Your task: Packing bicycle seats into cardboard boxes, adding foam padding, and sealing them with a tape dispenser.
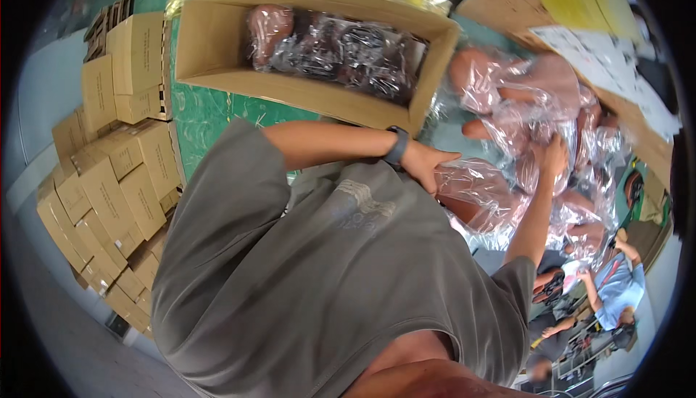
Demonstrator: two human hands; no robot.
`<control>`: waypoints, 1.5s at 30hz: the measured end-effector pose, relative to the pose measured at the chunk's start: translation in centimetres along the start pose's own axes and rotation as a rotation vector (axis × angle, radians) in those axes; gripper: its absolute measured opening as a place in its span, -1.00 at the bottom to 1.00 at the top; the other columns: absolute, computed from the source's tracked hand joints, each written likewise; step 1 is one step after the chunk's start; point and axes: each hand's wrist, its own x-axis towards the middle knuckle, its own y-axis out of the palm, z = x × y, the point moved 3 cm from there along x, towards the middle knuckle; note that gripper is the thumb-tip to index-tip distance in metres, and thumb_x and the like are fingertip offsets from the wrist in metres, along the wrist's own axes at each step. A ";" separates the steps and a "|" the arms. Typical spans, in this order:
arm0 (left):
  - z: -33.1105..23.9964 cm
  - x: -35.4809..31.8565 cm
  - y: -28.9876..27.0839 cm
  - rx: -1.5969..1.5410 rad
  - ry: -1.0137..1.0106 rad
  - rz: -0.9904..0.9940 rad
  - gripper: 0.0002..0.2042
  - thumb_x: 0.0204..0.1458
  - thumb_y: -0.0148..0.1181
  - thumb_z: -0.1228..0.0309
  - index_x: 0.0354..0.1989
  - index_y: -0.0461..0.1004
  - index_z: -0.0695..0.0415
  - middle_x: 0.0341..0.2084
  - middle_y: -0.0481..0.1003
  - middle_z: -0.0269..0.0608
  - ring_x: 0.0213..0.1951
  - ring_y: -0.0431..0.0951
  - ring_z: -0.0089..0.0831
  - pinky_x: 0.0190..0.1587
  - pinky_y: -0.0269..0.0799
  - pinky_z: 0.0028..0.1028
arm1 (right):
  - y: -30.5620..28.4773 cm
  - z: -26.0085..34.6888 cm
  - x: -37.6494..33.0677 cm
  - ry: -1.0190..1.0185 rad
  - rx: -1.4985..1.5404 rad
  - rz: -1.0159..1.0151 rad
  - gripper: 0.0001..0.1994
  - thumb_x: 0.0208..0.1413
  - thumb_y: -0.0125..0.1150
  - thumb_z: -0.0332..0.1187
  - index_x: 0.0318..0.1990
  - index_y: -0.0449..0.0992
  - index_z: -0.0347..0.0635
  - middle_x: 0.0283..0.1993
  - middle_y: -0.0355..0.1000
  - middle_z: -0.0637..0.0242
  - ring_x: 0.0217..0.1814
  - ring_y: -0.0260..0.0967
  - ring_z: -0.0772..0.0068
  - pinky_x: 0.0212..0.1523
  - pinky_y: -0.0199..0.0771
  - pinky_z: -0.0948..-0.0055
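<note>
The near bagged piece (473, 193), reddish-brown under loose clear film, is found close against the body, to the right of the box's near corner. Its left end is met by the left hand (423, 166), thumb spread from the fingers; whether the grip is closed cannot be told. Farther right, the right hand (554, 157) is laid with bent fingers on the pile of bagged pieces (533, 83); its hold cannot be told either. Since the film looks slick, the piece itself is best grasped, not slack plastic, and overlapping bags are best parted gently. In the open cardboard box (210, 43), wrapped contents (333, 46) are best left unpressed.
</note>
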 end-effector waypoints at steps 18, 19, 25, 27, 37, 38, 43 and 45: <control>28.5 -37.6 -43.1 2.030 -0.580 -0.166 -0.78 0.24 0.23 0.29 -0.07 0.78 -0.13 -0.08 0.70 -0.48 0.27 0.54 -0.30 0.49 0.20 -0.10 | -10.9 44.2 -16.5 0.472 2.101 0.428 -0.64 0.35 0.38 -0.35 0.21 0.58 -0.29 0.14 0.59 0.26 0.24 0.50 0.28 0.37 0.46 0.17; 29.0 -36.1 -43.8 2.029 -0.545 -0.160 -0.78 0.24 0.23 0.29 -0.07 0.78 -0.13 -0.08 0.70 -0.48 0.27 0.54 -0.30 0.49 0.20 -0.10 | -8.1 49.2 -15.8 0.652 2.127 0.592 -0.67 0.33 0.39 -0.35 0.19 0.58 -0.20 0.18 0.58 0.24 0.26 0.51 0.22 0.36 0.48 0.11; 30.5 -37.5 -45.0 1.486 0.195 -0.773 -0.51 0.31 0.03 0.47 0.41 0.54 0.05 0.23 0.62 -0.12 0.38 0.45 0.03 0.64 0.04 0.04 | 12.2 70.8 -15.5 1.085 2.314 0.754 -0.31 0.26 0.42 -0.01 0.43 0.41 -0.17 0.42 0.48 -0.02 0.40 0.45 -0.12 0.50 0.42 -0.26; 26.2 -38.6 -40.1 1.448 0.092 -1.177 -0.35 0.24 0.10 0.49 0.57 0.29 0.18 0.39 0.47 0.10 0.45 0.36 0.18 0.58 0.15 0.07 | 16.0 69.0 -16.4 1.261 2.250 0.692 -0.24 0.23 0.45 0.02 0.46 0.38 -0.20 0.42 0.47 -0.06 0.41 0.45 -0.13 0.47 0.44 -0.28; 27.0 -36.7 -37.6 0.936 -0.694 -1.580 0.19 -0.05 0.43 -0.37 0.46 0.22 0.51 0.44 0.34 0.43 0.45 0.40 0.27 0.50 0.31 0.06 | 11.0 74.0 -12.1 -0.003 0.416 0.456 0.33 -0.03 0.71 -0.02 0.67 -0.23 -0.24 0.49 0.33 -0.32 0.46 0.45 -0.33 0.43 0.57 0.02; 27.7 -36.6 -38.9 0.800 -0.781 -1.482 0.13 -0.03 0.42 -0.37 0.42 0.29 0.47 0.40 0.41 0.39 0.41 0.46 0.21 0.47 0.37 0.02 | 11.0 74.5 -12.2 0.061 0.492 0.485 0.34 -0.04 0.71 -0.07 0.68 -0.29 -0.22 0.45 0.40 -0.28 0.42 0.50 -0.30 0.41 0.59 0.06; 33.0 -38.9 -43.4 0.470 -0.928 -1.133 0.01 0.08 0.32 -0.36 0.44 0.37 0.32 0.13 0.67 0.28 0.18 0.71 0.05 0.29 0.59 -0.09 | 10.8 76.3 -14.5 0.054 0.933 0.402 0.35 0.01 0.59 -0.08 0.67 -0.43 -0.31 0.22 0.56 -0.44 0.23 0.59 -0.46 0.26 0.62 -0.11; 33.4 -38.5 -43.3 0.433 -0.871 -1.235 0.00 0.09 0.31 -0.36 0.43 0.40 0.32 0.14 0.66 0.29 0.20 0.70 0.07 0.31 0.58 -0.08 | 13.1 76.0 -15.6 0.027 0.978 0.399 0.35 0.03 0.58 -0.09 0.67 -0.46 -0.33 0.20 0.56 -0.45 0.22 0.59 -0.48 0.26 0.62 -0.12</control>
